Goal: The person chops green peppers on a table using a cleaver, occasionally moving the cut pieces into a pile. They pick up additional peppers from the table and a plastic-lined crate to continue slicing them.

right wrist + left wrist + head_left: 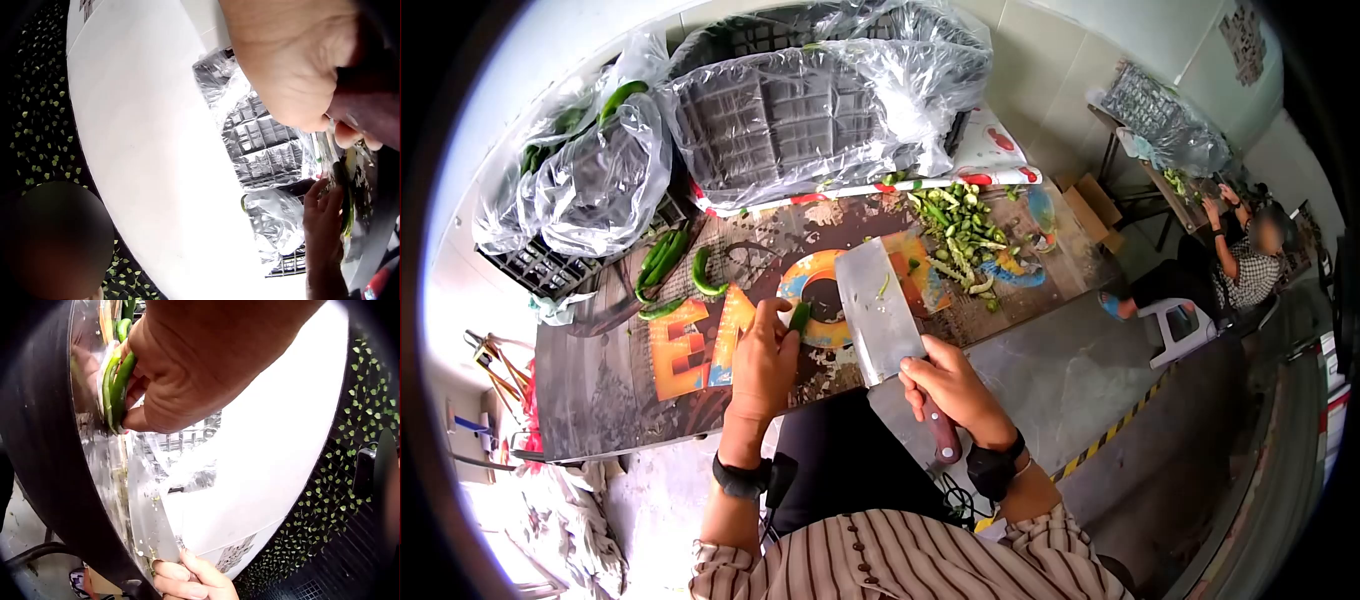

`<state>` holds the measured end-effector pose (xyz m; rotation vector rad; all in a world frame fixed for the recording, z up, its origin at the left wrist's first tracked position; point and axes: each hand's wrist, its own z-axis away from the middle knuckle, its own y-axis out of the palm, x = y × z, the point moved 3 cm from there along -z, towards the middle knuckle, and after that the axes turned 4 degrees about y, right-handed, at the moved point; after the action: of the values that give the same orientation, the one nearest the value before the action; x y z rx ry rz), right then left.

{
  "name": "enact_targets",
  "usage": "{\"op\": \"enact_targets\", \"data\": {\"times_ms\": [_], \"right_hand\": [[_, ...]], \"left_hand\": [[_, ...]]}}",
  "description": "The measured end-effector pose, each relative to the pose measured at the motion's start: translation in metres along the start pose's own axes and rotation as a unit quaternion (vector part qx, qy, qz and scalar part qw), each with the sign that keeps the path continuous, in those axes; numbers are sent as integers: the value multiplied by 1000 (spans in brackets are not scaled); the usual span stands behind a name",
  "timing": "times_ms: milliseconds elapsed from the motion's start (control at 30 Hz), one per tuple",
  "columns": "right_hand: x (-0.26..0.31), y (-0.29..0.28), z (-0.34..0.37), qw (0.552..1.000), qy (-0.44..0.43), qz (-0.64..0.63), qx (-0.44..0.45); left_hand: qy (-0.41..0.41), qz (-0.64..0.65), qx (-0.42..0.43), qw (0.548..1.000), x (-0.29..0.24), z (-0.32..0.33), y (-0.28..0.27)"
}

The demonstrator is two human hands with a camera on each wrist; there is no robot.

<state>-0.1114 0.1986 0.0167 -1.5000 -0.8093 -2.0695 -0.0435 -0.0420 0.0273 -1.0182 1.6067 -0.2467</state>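
My left hand (762, 362) pinches a green chili pepper (800, 318) low over the front of the table. The left wrist view shows that pepper (123, 382) between thumb and fingers, its length partly covered by the hand. With my right hand (953, 388) I grip a cleaver (874, 305) by its dark reddish handle (943, 435). Its broad blade lies flat-side up to the right of the pepper, with a green sliver stuck on it. Whole green peppers (662, 262) lie beyond my left hand, and a heap of chopped pepper pieces (960, 232) sits past the blade.
Plastic-lined black crates (790, 120) stand along the table's back. A clear bag (615, 185) with peppers is at the back left. The wooden table's front edge (640, 448) runs close to my lap. At the right, another person (1245, 265) sits near a second table.
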Motion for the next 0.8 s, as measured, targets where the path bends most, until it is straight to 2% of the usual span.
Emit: {"op": "enact_targets", "data": {"times_ms": [33,100,167,233,300,333,467,500,567,633,733,767,800], "right_hand": [[-2,-1,-2,999,20,27,10],[1,-10,-6,999,15,50,-9],[11,-27,-7,995,-13,73,-72],[14,-43,-9,981,-64,65,-169],[24,-54,-1,965,-72,50,-246],[29,-56,3,966,-75,33,-245],[32,-46,17,970,-70,8,-233],[29,-43,19,972,-66,4,-226],[25,-38,21,975,-63,6,-215],[21,-31,22,980,-66,17,-189],[24,-20,28,979,-61,21,-195],[25,-18,29,979,-61,21,-193],[24,-17,29,979,-61,22,-193]], "left_hand": [[-36,16,9,999,2,2,-3],[-21,10,0,1000,8,4,-4],[63,-1,-3,998,7,7,-7],[35,-29,11,999,5,7,-18],[120,-4,41,992,9,4,-24],[122,-9,80,989,11,3,-27],[159,6,120,980,5,-3,-35],[155,6,120,981,6,-4,-34],[214,-7,114,970,8,-6,-29],[209,8,132,969,14,-7,-26],[226,-39,197,953,10,-14,-25],[225,-38,196,954,5,-15,-27],[226,-84,223,944,0,-15,-28]]}}
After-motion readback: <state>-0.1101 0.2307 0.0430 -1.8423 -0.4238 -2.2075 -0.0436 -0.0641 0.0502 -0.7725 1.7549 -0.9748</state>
